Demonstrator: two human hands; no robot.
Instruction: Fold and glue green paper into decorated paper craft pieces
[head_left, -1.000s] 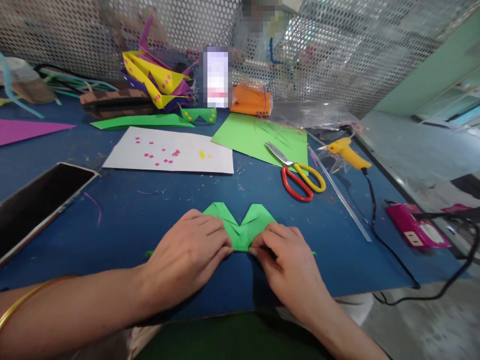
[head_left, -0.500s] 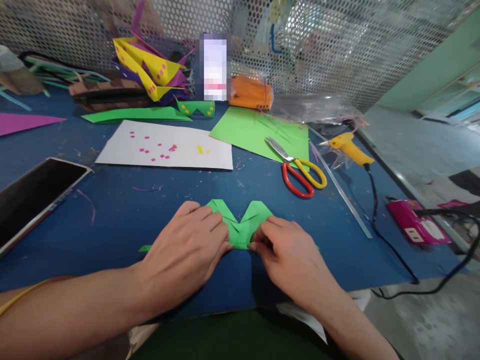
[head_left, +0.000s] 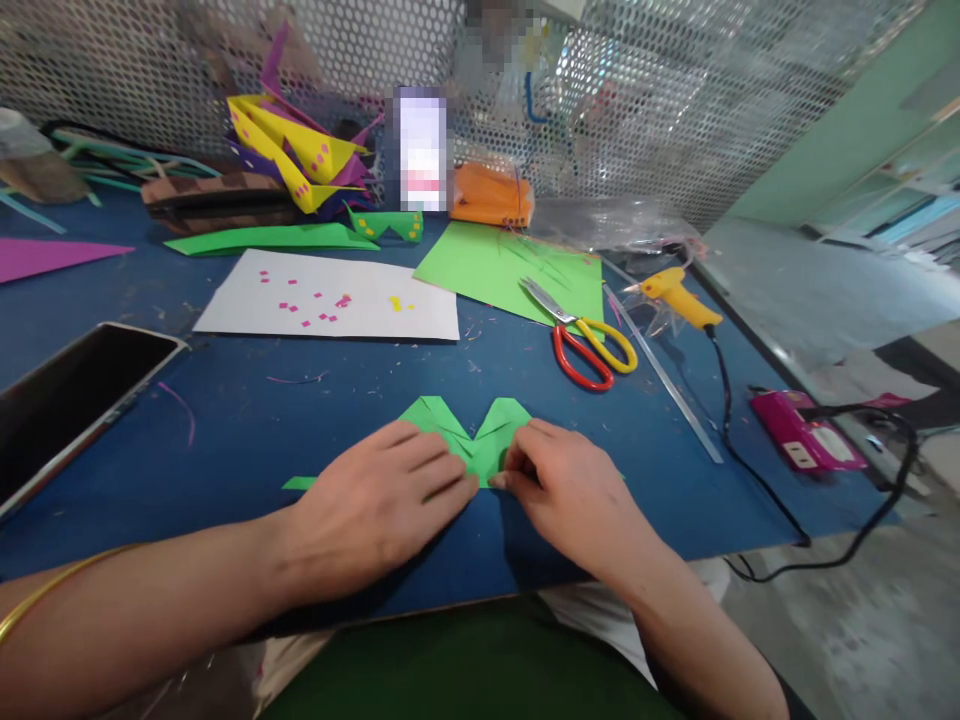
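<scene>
Both hands press flat on the folded green paper [head_left: 471, 437]: left hand [head_left: 375, 505] at nine o'clock, right hand [head_left: 566, 490] at three, its fingertips pinching the lower edge.

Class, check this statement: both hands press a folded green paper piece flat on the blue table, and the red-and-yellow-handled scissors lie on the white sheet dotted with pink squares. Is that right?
Not quite. The head view shows the red-and-yellow-handled scissors lying partly on the flat green paper sheet, not on the white sheet dotted with pink squares. The rest holds: the left hand and right hand press the folded green paper piece on the blue table.
</scene>
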